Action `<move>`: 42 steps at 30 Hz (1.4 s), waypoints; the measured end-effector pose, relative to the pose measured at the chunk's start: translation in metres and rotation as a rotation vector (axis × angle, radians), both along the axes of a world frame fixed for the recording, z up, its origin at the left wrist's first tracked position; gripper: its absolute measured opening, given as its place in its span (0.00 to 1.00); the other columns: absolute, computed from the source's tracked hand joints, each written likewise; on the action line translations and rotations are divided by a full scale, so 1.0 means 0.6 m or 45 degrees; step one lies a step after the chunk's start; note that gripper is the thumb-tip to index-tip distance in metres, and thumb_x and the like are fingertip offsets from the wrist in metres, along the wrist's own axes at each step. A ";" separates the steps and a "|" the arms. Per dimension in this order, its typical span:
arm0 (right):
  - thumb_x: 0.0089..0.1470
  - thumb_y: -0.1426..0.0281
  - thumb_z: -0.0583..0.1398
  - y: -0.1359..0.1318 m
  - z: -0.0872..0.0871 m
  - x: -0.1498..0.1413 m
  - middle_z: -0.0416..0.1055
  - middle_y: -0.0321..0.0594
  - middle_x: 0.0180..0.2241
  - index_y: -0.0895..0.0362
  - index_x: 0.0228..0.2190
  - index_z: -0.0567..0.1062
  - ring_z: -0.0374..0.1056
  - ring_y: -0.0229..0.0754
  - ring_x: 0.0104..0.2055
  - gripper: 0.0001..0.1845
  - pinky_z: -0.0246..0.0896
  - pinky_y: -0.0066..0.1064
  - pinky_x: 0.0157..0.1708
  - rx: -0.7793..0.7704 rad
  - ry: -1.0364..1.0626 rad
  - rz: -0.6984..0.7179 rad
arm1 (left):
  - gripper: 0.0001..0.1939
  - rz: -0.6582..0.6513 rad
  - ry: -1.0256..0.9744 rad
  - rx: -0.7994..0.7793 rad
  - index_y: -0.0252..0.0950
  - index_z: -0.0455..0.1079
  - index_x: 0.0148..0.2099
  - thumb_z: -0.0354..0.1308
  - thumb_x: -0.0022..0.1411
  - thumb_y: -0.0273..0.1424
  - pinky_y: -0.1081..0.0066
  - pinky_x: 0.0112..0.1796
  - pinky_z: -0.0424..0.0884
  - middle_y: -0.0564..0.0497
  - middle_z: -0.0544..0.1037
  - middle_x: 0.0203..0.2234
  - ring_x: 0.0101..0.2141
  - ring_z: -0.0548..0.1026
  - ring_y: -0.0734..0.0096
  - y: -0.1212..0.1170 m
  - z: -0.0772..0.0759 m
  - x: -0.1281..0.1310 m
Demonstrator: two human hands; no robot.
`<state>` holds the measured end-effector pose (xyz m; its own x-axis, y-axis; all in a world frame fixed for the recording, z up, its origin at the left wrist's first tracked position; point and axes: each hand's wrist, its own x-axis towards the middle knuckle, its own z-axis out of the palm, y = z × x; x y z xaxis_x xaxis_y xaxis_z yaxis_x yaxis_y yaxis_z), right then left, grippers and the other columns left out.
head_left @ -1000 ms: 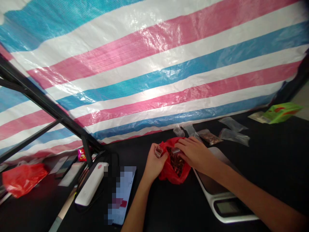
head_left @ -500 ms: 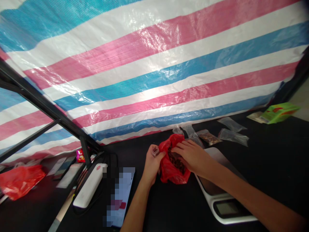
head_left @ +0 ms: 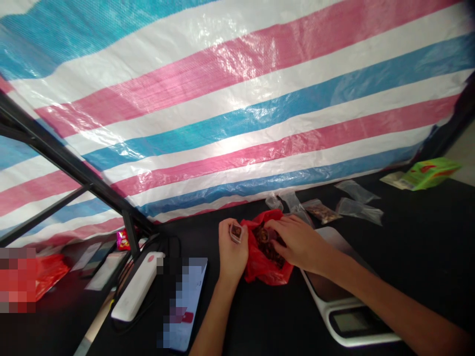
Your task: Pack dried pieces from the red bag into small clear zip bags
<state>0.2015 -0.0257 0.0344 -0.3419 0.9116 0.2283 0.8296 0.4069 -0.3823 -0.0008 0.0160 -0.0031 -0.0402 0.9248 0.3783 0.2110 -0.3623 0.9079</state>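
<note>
My left hand [head_left: 233, 254] is closed round a small clear plastic bag [head_left: 236, 232], whose open mouth faces up and shows dark brown bits inside. Beside it on the black table lies an open red plastic bag [head_left: 269, 274], holding a heap of dark brown dried pieces [head_left: 272, 254]. My right hand [head_left: 291, 240] reaches into the red bag from the right, its fingers and thumb bent together over the pieces. A small roundish, reddish translucent thing shows at the fingertips, too unclear to name.
A kitchen scale [head_left: 334, 311] lies under my right forearm. Behind are a filled clear bag [head_left: 321, 211] and clear bags [head_left: 359, 210]; a green packet [head_left: 430, 173] is far right. To the left are a phone [head_left: 189, 301], a white power strip [head_left: 137, 287] and another red bag [head_left: 50, 274].
My left hand has moved slightly left, off the red bag's edge, and turned so the small bag's mouth shows. My right fingers have bent more closely together inside the red bag.
</note>
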 end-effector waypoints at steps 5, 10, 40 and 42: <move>0.64 0.60 0.64 0.005 0.007 0.009 0.79 0.42 0.48 0.52 0.46 0.79 0.72 0.52 0.53 0.12 0.59 0.43 0.53 0.116 0.018 -0.010 | 0.05 0.073 0.193 0.177 0.40 0.67 0.43 0.60 0.69 0.33 0.70 0.36 0.68 0.53 0.69 0.34 0.33 0.70 0.69 -0.006 0.012 -0.008; 0.73 0.60 0.51 0.007 0.013 0.010 0.79 0.42 0.33 0.55 0.29 0.77 0.75 0.49 0.38 0.24 0.63 0.40 0.43 0.041 -0.052 -0.089 | 0.04 0.052 0.233 0.192 0.40 0.66 0.42 0.59 0.70 0.32 0.70 0.37 0.68 0.53 0.69 0.34 0.34 0.70 0.69 -0.010 0.016 -0.006; 0.62 0.77 0.60 0.003 -0.021 -0.002 0.76 0.47 0.54 0.52 0.55 0.77 0.70 0.52 0.57 0.22 0.66 0.48 0.58 0.111 -0.013 0.253 | 0.03 0.009 0.245 0.245 0.39 0.68 0.39 0.59 0.69 0.28 0.70 0.37 0.67 0.52 0.69 0.34 0.34 0.70 0.68 -0.017 0.033 -0.005; 0.61 0.80 0.58 0.002 -0.024 -0.001 0.74 0.49 0.58 0.52 0.61 0.74 0.69 0.53 0.59 0.29 0.66 0.48 0.59 0.128 -0.009 0.241 | 0.03 0.009 0.241 0.247 0.40 0.69 0.39 0.59 0.68 0.28 0.70 0.37 0.67 0.52 0.70 0.34 0.34 0.70 0.68 -0.017 0.033 -0.005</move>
